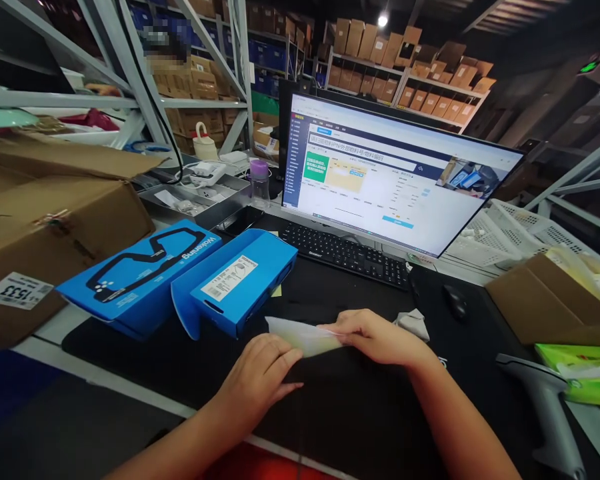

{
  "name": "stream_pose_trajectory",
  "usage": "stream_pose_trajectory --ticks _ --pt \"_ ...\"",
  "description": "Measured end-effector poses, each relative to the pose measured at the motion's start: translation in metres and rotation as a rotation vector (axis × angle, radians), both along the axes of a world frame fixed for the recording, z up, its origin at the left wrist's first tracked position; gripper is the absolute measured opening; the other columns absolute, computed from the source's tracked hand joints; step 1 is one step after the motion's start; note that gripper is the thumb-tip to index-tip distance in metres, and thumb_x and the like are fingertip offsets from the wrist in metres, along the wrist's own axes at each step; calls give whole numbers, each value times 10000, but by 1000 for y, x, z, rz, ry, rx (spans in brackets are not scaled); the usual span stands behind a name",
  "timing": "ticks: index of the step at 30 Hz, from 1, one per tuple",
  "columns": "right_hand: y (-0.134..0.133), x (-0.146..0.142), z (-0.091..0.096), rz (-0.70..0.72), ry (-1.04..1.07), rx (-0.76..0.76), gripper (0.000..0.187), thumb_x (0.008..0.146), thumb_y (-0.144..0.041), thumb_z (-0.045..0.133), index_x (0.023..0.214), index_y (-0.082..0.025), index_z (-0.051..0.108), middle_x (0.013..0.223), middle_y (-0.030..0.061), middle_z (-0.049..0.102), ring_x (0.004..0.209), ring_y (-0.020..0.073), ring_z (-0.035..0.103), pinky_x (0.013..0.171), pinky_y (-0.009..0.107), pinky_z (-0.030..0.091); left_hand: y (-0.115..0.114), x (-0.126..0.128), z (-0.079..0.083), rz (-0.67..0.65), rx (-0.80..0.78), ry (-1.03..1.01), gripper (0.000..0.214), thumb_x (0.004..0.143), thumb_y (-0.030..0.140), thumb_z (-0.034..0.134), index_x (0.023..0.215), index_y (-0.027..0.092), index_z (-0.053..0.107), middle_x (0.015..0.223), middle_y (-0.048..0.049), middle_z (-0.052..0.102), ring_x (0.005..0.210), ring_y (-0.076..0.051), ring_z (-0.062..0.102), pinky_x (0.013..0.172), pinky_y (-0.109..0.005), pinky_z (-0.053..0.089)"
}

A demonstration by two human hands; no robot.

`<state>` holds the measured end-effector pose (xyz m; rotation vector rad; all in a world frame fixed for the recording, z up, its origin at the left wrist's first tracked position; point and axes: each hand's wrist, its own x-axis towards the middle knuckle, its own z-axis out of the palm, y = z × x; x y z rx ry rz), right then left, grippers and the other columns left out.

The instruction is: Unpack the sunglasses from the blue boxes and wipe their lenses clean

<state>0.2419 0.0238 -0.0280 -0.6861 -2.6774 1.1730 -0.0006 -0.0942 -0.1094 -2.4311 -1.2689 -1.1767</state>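
Observation:
Between my two hands is a thin whitish sheet (pixel 305 337), tilted above the black desk mat; it looks like paper or a label backing, though I cannot tell which. My left hand (pixel 265 367) pinches its lower left edge between thumb and fingers. At the right end, the thumb and fingers of my right hand (pixel 375 335) are closed on it. Just beyond my left hand lies a blue box (pixel 267 267) with a white printed label on top. Beside that one, further left, rests another blue box (pixel 145 273) with a black track-like outline.
A keyboard (pixel 345 257) and a monitor (pixel 390 173) stand behind the mat, with a mouse (pixel 454 303) to the right. A scanner (pixel 545 407) lies at the right front. Cardboard boxes (pixel 65 213) (pixel 555 300) flank the desk. A crumpled wad (pixel 413 324) sits near my right wrist.

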Motion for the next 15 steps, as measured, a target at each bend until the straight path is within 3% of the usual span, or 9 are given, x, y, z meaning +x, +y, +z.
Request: stream_pose_trajectory --ticks 2,4,6,9,12,15 --pt "2 6 3 55 -66 -5 299 983 -188 468 955 -188 766 790 20 589 742 154 554 722 266 448 1 2 -1 16 -36 -24 236 869 317 699 1033 177 603 943 -77 659 911 -238 629 839 -382 542" --pt "3 9 5 71 -112 -19 302 980 -178 472 862 -178 750 799 27 604 747 158 569 718 267 453 2 4 -5 50 -56 -63 262 842 369 724 968 176 599 976 -97 640 945 -262 619 842 -412 550" --pt "1 8 6 32 -132 0 295 977 -151 460 940 -201 749 857 32 624 798 166 600 751 275 467 2 5 -10 103 -48 -78 268 852 376 710 976 170 593 1096 -137 619 1043 -293 604 884 -453 552" --pt "-8 2 5 -135 -124 111 332 982 -154 447 1161 -251 709 970 54 636 894 190 632 836 311 496 2 6 -12 154 -71 -48 283 904 358 645 1083 154 563 1284 -190 562 1189 -315 567 956 -481 544" --pt "-21 -5 4 -300 -160 203 426 984 -175 442 1389 -220 567 1202 125 617 1046 245 646 958 399 511 2 7 -12 190 -109 -23 282 935 363 596 1105 147 536 1327 -203 561 1215 -307 575 965 -464 554" --pt "-39 -14 6 -334 -226 234 537 978 -187 467 1512 -177 412 1463 189 486 1277 329 556 1078 504 457 3 9 -13 221 -71 20 297 937 388 587 1101 145 537 1291 -199 611 1164 -309 620 933 -459 573"
